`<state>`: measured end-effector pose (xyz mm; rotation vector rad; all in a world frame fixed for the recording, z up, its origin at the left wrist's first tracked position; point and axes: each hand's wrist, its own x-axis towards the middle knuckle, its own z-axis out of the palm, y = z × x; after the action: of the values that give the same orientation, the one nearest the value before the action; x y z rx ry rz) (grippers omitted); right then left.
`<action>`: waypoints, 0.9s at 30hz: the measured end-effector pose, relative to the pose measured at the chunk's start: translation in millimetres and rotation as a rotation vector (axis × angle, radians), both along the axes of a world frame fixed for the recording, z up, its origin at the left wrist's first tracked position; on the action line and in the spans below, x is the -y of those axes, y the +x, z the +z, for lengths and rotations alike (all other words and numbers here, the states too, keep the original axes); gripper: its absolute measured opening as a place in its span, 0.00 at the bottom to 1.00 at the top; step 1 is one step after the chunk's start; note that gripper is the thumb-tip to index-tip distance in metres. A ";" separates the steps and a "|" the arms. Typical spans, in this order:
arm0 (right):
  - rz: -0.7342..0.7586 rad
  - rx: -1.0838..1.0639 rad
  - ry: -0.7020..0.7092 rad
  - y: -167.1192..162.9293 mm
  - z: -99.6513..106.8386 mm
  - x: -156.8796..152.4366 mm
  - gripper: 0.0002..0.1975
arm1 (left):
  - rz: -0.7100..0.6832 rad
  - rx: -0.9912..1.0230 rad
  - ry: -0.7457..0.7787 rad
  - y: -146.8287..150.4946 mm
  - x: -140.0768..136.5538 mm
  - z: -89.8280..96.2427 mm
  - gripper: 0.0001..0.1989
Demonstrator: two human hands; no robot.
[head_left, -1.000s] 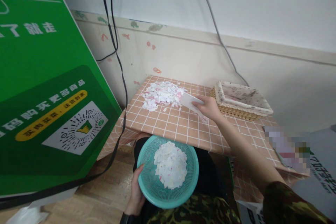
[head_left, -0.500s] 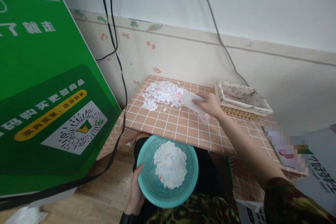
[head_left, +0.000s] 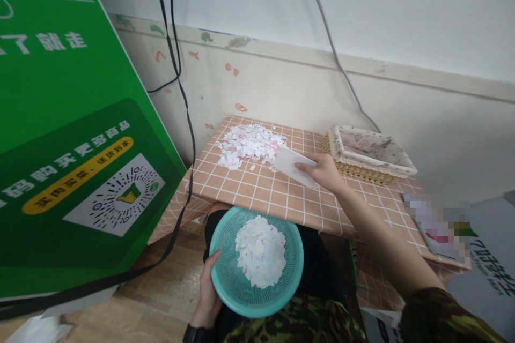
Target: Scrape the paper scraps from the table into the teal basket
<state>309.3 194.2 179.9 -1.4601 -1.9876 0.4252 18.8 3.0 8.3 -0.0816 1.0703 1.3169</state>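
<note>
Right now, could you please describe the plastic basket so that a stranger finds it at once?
Find the checkered table, then look below its near edge. There, the left hand holds the plastic basket: round and blue-green, unlike the rectangular wicker basket.

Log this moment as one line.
left hand: holds teal basket by rim; right hand: holds white card at scrap pile on table; teal basket: contains paper scraps; wicker basket: right of pile

We see a pale wall (head_left: 249, 0) across the top, wood-look floor (head_left: 140, 305) at lower left, a checked-cloth table (head_left: 281, 201) mid-frame.
</note>
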 end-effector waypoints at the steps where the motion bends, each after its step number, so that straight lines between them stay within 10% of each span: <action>1: -0.029 -0.030 0.001 0.6 -3.1 2.7 0.14 | -0.002 0.007 0.003 -0.1 -0.1 -0.5 0.08; 27: -0.215 -0.606 -0.273 -30.7 -22.7 10.1 0.19 | -0.019 0.039 0.058 -2.6 1.4 -10.3 0.11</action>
<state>278.6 184.1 157.2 -1.4612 -1.3167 0.9433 16.2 1.6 -2.1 -0.0537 0.9974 1.3232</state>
